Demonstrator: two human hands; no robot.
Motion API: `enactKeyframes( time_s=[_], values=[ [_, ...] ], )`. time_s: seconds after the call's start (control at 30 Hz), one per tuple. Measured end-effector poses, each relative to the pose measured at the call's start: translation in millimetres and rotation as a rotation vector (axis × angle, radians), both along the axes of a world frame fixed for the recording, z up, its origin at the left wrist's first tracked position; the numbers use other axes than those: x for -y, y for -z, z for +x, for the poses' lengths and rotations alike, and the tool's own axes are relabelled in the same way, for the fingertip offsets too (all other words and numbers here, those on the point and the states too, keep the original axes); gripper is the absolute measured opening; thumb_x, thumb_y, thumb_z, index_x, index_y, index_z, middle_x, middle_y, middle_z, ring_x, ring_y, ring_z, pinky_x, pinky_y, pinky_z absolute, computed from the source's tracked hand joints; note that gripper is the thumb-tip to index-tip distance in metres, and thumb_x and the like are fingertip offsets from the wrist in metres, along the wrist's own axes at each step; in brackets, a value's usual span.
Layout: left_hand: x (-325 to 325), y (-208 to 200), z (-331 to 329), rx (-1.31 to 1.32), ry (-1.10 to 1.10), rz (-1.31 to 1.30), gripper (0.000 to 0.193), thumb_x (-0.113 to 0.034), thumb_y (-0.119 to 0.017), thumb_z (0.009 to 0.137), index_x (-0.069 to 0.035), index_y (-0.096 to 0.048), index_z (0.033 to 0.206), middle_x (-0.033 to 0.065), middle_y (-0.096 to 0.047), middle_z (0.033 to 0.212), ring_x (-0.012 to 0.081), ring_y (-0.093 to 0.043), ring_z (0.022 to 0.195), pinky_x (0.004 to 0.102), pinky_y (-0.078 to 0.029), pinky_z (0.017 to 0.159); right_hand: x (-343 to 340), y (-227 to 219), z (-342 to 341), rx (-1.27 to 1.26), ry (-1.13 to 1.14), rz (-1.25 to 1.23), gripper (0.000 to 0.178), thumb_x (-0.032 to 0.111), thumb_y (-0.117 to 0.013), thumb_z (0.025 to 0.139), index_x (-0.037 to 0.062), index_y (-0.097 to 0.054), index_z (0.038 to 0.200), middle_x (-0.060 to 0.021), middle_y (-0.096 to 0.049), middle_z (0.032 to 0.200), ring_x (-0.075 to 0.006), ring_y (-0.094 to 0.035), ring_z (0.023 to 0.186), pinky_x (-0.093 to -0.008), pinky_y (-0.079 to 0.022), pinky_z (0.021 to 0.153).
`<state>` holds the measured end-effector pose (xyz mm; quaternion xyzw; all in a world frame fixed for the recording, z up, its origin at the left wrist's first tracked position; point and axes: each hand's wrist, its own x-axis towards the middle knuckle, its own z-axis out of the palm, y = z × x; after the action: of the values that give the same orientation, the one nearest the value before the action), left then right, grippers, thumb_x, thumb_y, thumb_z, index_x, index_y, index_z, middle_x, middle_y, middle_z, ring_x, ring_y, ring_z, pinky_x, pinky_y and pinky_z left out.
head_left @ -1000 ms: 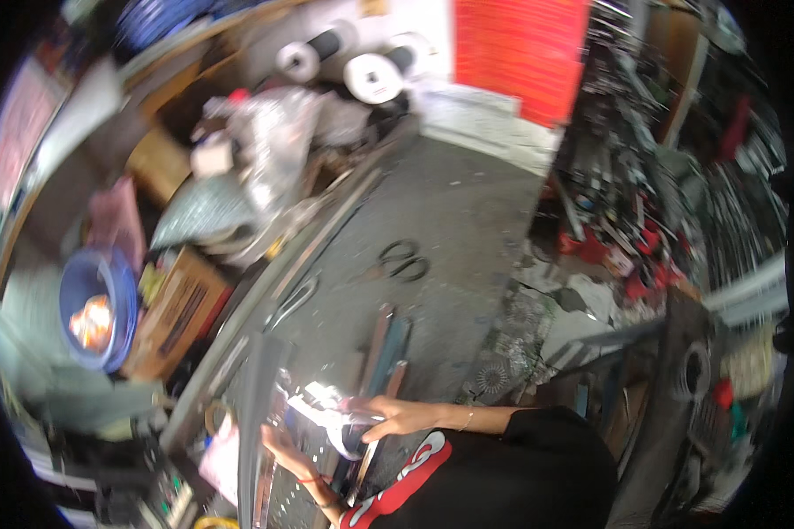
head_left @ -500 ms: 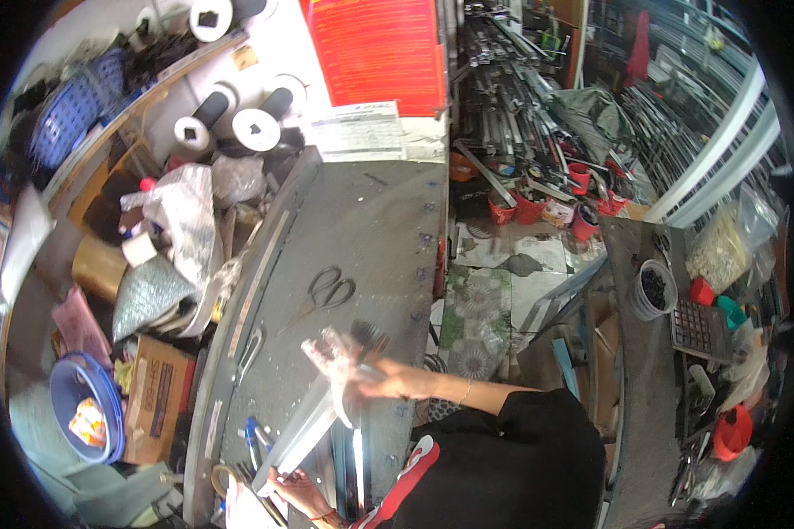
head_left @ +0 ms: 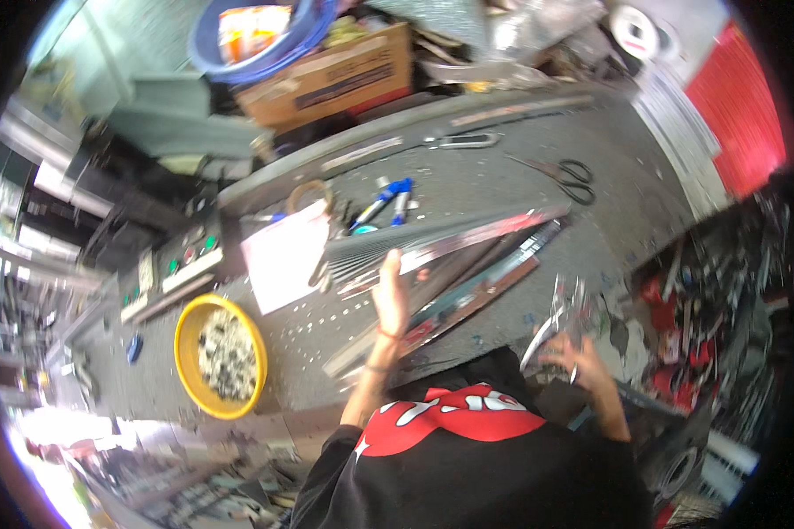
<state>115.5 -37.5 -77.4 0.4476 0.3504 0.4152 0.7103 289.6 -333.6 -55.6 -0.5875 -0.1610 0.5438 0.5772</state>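
Observation:
A long, pleated grey mesh bundle point(head_left: 450, 234) lies slantwise over the bench. My left hand point(head_left: 391, 304) is at its near edge, thumb up against the pleats, and seems to grip it; the other fingers are largely hidden. At the bench's right front edge, my right hand point(head_left: 580, 360) is closed on crumpled clear plastic wrap point(head_left: 569, 304), with a curved white strip hanging beside it. Both are blurred. Long dark and metallic strips point(head_left: 494, 286) lie between the bundle and my body. Black-handled scissors point(head_left: 560, 174) rest beyond the bundle's right end.
A yellow basin point(head_left: 258, 353) of small pale and black pieces stands at the left. Near it are a white paper sheet point(head_left: 282, 256), a tape roll point(head_left: 311, 196) and blue-and-white tools point(head_left: 388, 201). A cardboard box point(head_left: 326, 75) and blue basin point(head_left: 205, 40) sit behind the bench.
The head view has turned left. My right hand has come off the bundle's far end and moved toward the bench's front edge with the plastic wrap. My left hand stays at the bundle.

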Motion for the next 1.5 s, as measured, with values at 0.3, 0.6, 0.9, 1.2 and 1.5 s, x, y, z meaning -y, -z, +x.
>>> enactKeyframes(
  time_s=[0.3, 0.6, 0.9, 1.2, 1.5],
  values=[
    [4.0, -1.3, -8.4, -0.060, 0.070, -0.131, 0.046, -0.045, -0.038, 0.095, -0.003, -0.059, 0.099, 0.0069, -0.059, 0.087, 0.0138, -0.051, 0.070, 0.0275, -0.042, 0.071, -5.1, 8.6, -37.1, -0.238, -0.278, 0.088, 0.074, -0.001, -0.055, 0.076, -0.0014, -0.018, 0.140, -0.0206, -0.039, 0.134, -0.0293, -0.041, 0.124, -0.0365, -0.030, 0.105],
    [11.8, -20.4, -39.6, -0.524, 0.157, 0.001, 0.052, -0.051, -0.025, 0.097, -0.004, -0.044, 0.082, 0.0030, -0.039, 0.080, 0.0150, -0.035, 0.074, 0.0244, -0.032, 0.076, -99.3, -25.3, -13.8, -0.056, -0.444, -0.034, 0.067, -0.003, -0.052, 0.066, 0.0077, -0.034, 0.129, -0.0048, -0.048, 0.097, -0.0132, -0.053, 0.077, -0.0268, -0.045, 0.058],
    [31.7, -15.9, -26.4, -0.362, 0.062, -0.067, 0.050, -0.048, -0.036, 0.095, -0.003, -0.052, 0.080, 0.0019, -0.048, 0.076, 0.0129, -0.043, 0.071, 0.0258, -0.037, 0.070, -142.5, -23.7, -41.4, -0.119, -0.728, -0.166, 0.060, 0.008, -0.060, 0.073, 0.0029, -0.038, 0.128, -0.0011, -0.050, 0.102, -0.0089, -0.050, 0.083, -0.0224, -0.039, 0.069],
    [46.4, -17.9, -21.2, -0.244, 0.096, -0.106, 0.048, -0.050, -0.039, 0.094, -0.007, -0.051, 0.075, -0.0013, -0.039, 0.066, 0.0095, -0.040, 0.059, 0.0247, -0.035, 0.053, -148.5, -7.8, -41.7, -0.271, -0.656, -0.120, 0.071, 0.013, -0.062, 0.070, 0.0042, -0.033, 0.134, -0.0066, -0.046, 0.111, -0.0139, -0.047, 0.096, -0.0280, -0.040, 0.084],
    [48.2, -29.9, -22.6, -0.256, 0.092, -0.179, 0.054, -0.059, -0.037, 0.091, -0.006, -0.049, 0.084, -0.0006, -0.040, 0.066, 0.0088, -0.039, 0.051, 0.0225, -0.031, 0.047, -159.8, -20.0, -41.4, -0.196, -0.773, -0.120, 0.080, 0.016, -0.063, 0.070, 0.0059, -0.025, 0.140, -0.0074, -0.041, 0.117, -0.0178, -0.043, 0.103, -0.0328, -0.041, 0.086]
  ],
)
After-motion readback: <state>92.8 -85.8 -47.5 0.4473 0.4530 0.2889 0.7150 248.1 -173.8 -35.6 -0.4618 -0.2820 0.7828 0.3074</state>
